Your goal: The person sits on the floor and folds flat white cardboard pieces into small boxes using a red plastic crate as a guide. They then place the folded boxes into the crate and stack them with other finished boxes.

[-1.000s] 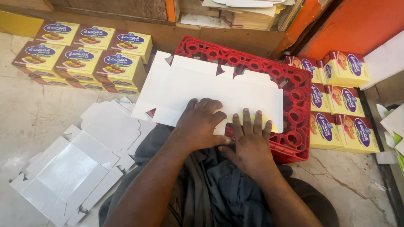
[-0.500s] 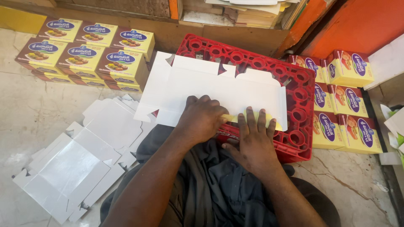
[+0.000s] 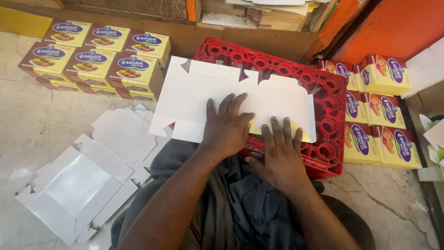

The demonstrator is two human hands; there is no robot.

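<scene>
The flat white carton blank [image 3: 231,99] lay printed side down across the top of the red crate [image 3: 330,99], reaching well beyond the fingertips on the far side and overhanging the crate's left edge. The left hand [image 3: 226,127] pressed on it with fingers [image 3: 231,105] spread wide and flat, gripping nothing, while the right hand [image 3: 280,155] lay just beside it, its fingers [image 3: 277,132] close together and flat on the near flap, where a sliver of yellow printed face showed under the fingertips. Neither hand closed around anything; both only bore down. The main risk, as I judged it, was that the crate's top, a grid of round holes, gave uneven support, so pressure from the fingertips over a hole could dent or crease the board off its scored line. The unsupported portion to the left of the left fingers could also sag or tip the sheet, letting it slide under the palms and skew the fold. If the near flap sprang back from under the right fingers, the crease would come out soft. A pile of more white blanks [image 3: 88,176] lay on the floor [image 3: 37,125] left of the forearms, and stacks of finished yellow boxes [image 3: 97,62] stood well beyond the fingers on the left, with others [image 3: 379,111] to the right, out of harm's way.
</scene>
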